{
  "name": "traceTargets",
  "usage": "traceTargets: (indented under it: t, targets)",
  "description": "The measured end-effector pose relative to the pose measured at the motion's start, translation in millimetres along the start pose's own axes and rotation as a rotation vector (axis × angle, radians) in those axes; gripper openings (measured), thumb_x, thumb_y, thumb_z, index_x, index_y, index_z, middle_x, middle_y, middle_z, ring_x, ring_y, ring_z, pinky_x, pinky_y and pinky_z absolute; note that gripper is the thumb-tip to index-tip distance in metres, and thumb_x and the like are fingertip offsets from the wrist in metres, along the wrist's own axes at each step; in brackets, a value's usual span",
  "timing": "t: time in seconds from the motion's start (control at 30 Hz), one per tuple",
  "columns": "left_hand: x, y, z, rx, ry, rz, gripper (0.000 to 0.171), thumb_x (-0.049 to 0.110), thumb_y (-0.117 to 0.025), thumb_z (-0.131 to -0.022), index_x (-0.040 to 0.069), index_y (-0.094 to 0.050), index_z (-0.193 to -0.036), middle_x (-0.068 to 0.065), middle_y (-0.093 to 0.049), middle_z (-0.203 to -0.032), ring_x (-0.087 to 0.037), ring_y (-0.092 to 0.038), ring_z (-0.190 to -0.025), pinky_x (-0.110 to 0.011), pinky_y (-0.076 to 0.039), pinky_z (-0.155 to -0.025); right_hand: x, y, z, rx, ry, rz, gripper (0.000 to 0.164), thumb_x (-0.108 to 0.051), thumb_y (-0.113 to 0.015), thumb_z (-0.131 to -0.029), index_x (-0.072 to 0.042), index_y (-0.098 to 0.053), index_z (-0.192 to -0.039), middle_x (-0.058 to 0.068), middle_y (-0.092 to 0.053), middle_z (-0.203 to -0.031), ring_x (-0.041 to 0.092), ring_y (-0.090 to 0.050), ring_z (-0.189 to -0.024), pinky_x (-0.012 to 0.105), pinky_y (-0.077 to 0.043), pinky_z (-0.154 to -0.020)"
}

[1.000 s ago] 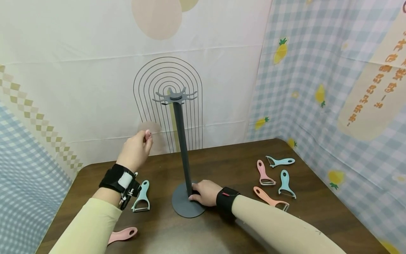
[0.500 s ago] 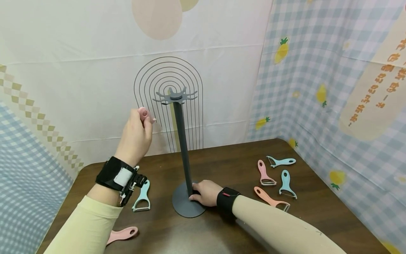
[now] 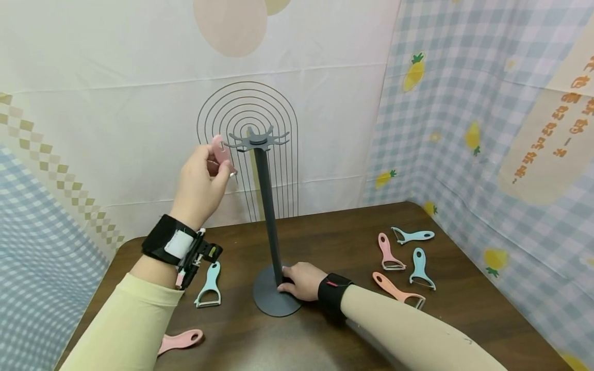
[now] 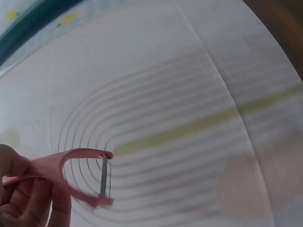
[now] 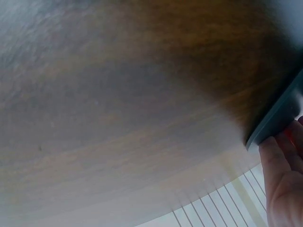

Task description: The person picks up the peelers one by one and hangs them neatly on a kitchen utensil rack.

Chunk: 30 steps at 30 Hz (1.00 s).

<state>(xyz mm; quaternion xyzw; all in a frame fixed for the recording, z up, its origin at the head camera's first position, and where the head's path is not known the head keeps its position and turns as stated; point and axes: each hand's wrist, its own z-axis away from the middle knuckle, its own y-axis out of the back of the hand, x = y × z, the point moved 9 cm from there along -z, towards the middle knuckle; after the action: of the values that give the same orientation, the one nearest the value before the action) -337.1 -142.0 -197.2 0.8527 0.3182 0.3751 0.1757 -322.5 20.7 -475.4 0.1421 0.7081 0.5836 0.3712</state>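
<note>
My left hand pinches a pink peeler by its handle, raised just left of the hooked top of a dark grey stand. The handle's holed end points up beside one hook. In the left wrist view, the peeler's forked head and metal blade point away from the fingers. Low on the stand, my right hand grips the foot of the pole, just over its round base. The right wrist view shows fingers against the base's edge.
On the brown table, a light teal peeler and a pink one lie at left, the latter partly behind the sleeve. At right lie a pink peeler, two blue ones, and an orange peeler. Printed cloths hang behind.
My left hand has risen with the pink peeler and moved slightly right, up to the hooks. The peeler's handle has turned more upright. My right hand has stayed on the stand.
</note>
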Motion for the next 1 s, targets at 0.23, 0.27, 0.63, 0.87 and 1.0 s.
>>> traceTargets:
  t: [0.23, 0.27, 0.63, 0.87, 1.0]
  targets:
    - [5.1, -7.6, -10.0, 0.035, 0.054, 0.109, 0.022, 0.021, -0.056, -0.099, 0.003, -0.062, -0.111, -0.008, -0.066, -0.087, -0.016, -0.057, -0.072, -0.026, -0.041, -0.058, 4.3, -4.3, -1.6, 0.011, -0.007, 0.000, 0.020, -0.035, -0.062, -0.095, -0.015, -0.064, -0.101, -0.011, -0.059, -0.077, 0.001, -0.054, -0.067, 0.021, -0.045, -0.066]
    - [6.3, -8.3, -11.2, 0.042, 0.050, 0.127, 0.022, 0.020, -0.056, -0.099, 0.003, -0.062, -0.111, -0.008, -0.065, -0.086, -0.015, -0.056, -0.071, -0.025, -0.041, -0.057, 4.9, -5.0, -1.9, 0.013, -0.007, 0.002, 0.021, -0.035, -0.062, -0.095, -0.016, -0.064, -0.102, -0.011, -0.060, -0.077, 0.001, -0.055, -0.068, 0.021, -0.045, -0.066]
    - [24.9, -16.7, -14.4, 0.013, -0.022, 0.207, 0.017, 0.009, -0.050, -0.100, 0.001, -0.060, -0.111, -0.009, -0.060, -0.079, -0.017, -0.049, -0.063, -0.023, -0.038, -0.053, 7.2, -6.9, -0.8, 0.025, 0.005, -0.003, 0.021, -0.037, -0.063, -0.095, -0.017, -0.064, -0.101, -0.013, -0.061, -0.079, -0.001, -0.055, -0.068, 0.020, -0.046, -0.067]
    - [28.9, -15.1, -15.5, 0.003, -0.035, 0.220, 0.015, 0.011, -0.051, -0.101, 0.001, -0.060, -0.108, -0.010, -0.059, -0.077, -0.018, -0.050, -0.061, -0.023, -0.038, -0.052, 5.2, -4.4, -1.0, 0.030, 0.011, 0.003, 0.019, -0.036, -0.063, -0.095, -0.018, -0.064, -0.101, -0.012, -0.063, -0.081, -0.001, -0.057, -0.071, 0.022, -0.047, -0.069]
    - [29.4, -15.5, -16.9, -0.007, -0.025, 0.195, 0.016, 0.014, -0.051, -0.101, 0.002, -0.061, -0.107, -0.010, -0.060, -0.075, -0.018, -0.049, -0.061, -0.024, -0.038, -0.052, 5.6, -5.1, -1.0, 0.016, -0.002, -0.009, 0.019, -0.035, -0.062, -0.095, -0.018, -0.064, -0.102, -0.012, -0.063, -0.082, -0.001, -0.056, -0.071, 0.021, -0.047, -0.069]
